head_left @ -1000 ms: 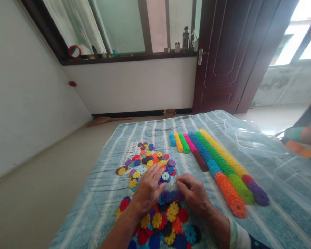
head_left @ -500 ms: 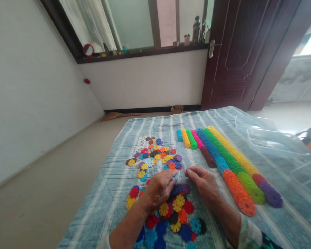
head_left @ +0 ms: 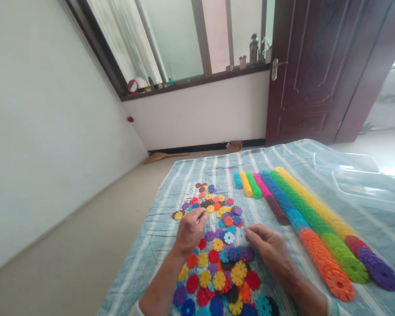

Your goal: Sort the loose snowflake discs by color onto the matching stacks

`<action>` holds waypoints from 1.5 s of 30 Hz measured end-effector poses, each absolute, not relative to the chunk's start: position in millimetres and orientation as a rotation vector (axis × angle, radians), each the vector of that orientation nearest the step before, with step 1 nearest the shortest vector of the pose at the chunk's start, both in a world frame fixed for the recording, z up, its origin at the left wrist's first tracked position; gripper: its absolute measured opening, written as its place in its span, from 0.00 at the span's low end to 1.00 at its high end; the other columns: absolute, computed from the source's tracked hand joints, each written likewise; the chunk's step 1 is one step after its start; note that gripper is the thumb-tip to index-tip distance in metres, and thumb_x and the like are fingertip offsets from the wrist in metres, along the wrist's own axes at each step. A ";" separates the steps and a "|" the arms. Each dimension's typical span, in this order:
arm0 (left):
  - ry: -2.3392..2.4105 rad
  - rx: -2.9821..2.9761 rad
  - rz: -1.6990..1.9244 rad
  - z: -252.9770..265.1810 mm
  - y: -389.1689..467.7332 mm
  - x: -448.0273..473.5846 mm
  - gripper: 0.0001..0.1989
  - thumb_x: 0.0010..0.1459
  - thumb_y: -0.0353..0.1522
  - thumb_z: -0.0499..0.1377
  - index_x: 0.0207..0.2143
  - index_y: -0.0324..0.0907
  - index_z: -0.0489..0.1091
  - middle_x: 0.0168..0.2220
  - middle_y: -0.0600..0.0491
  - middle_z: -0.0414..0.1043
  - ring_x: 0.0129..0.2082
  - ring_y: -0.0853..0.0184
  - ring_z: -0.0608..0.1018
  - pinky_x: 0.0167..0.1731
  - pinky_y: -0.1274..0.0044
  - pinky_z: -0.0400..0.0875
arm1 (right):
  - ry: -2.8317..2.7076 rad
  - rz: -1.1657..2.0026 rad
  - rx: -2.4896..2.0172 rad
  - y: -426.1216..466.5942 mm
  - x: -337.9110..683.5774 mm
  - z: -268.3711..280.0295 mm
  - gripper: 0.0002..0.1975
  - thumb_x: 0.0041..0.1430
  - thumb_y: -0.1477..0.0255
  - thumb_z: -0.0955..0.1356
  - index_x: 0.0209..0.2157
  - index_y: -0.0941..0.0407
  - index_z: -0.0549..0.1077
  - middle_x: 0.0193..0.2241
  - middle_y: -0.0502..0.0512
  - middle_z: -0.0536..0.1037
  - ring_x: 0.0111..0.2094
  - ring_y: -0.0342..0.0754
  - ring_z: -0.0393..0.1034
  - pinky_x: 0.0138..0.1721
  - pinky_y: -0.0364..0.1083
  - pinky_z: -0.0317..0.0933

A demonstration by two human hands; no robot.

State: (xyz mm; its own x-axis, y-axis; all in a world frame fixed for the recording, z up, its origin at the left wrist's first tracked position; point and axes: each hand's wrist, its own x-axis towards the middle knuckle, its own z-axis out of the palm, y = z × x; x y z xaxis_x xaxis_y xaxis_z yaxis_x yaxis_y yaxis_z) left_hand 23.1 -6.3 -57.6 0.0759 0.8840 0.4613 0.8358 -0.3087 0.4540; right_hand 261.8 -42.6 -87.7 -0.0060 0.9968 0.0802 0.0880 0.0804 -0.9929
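My left hand [head_left: 190, 231] is over the left side of the loose plastic snowflake discs [head_left: 219, 281], its fingers curled closed. A bit of yellow shows by its fingers, but I cannot tell whether it is held. To the right of the discs, my right hand [head_left: 269, 244] has thumb and fingertips pinched together; what they hold, if anything, is hidden. Discs of several colours spread in a loose patch, thickest near me. Beyond my right hand lie long rows of stacked discs, including an orange stack [head_left: 325, 265], a green row [head_left: 303, 210] and a yellow row [head_left: 316, 204].
A striped blue cloth [head_left: 151, 245] covers the surface. Clear plastic containers [head_left: 368, 186] stand at the right. Shorter stacks, such as a yellow one [head_left: 246, 184], lie at the far ends of the rows. Behind are a dark door [head_left: 306, 87] and a window ledge.
My left hand has moved left and away from me, uncovering discs in the middle. My right hand stays beside the discs, still pinched. The whole view has shifted.
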 end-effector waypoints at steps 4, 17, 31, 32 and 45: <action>2.038 2.084 0.933 -47.3 14.1 -1.5 0.12 0.57 0.29 0.54 0.35 0.43 0.79 0.36 0.52 0.82 0.38 0.64 0.81 0.42 0.74 0.75 | -1.328 1.134 -1.199 -41.8 259.6 -91.4 0.19 0.54 0.55 0.68 0.25 0.56 0.79 0.21 0.51 0.73 0.26 0.48 0.65 0.28 0.45 0.58; 2.028 2.346 0.288 -44.3 63.1 19.7 0.15 0.50 0.24 0.57 0.37 0.44 0.79 0.40 0.50 0.79 0.44 0.61 0.78 0.46 0.74 0.70 | -1.381 1.085 -1.190 -40.6 256.3 -91.5 0.19 0.55 0.56 0.67 0.24 0.56 0.78 0.21 0.52 0.73 0.26 0.48 0.66 0.29 0.45 0.57; 2.260 2.069 0.200 -28.2 68.8 2.2 0.10 0.56 0.28 0.55 0.29 0.43 0.78 0.33 0.54 0.79 0.35 0.68 0.77 0.35 0.80 0.63 | -1.402 1.103 -1.204 -40.7 252.9 -94.9 0.19 0.56 0.56 0.66 0.24 0.57 0.77 0.22 0.52 0.73 0.27 0.48 0.65 0.30 0.45 0.55; 2.311 2.027 0.224 -27.3 73.9 2.2 0.11 0.56 0.28 0.55 0.30 0.43 0.78 0.34 0.53 0.80 0.36 0.68 0.78 0.35 0.80 0.63 | -1.402 1.105 -1.205 -40.6 252.6 -95.3 0.19 0.56 0.56 0.66 0.24 0.57 0.76 0.22 0.52 0.73 0.27 0.48 0.65 0.30 0.45 0.55; 2.388 1.806 0.307 -35.1 143.1 -2.9 0.05 0.51 0.32 0.63 0.25 0.42 0.78 0.25 0.52 0.78 0.29 0.65 0.78 0.25 0.79 0.62 | -1.408 1.102 -1.181 -38.5 249.6 -102.0 0.19 0.57 0.58 0.65 0.24 0.57 0.76 0.22 0.51 0.72 0.26 0.47 0.64 0.29 0.44 0.55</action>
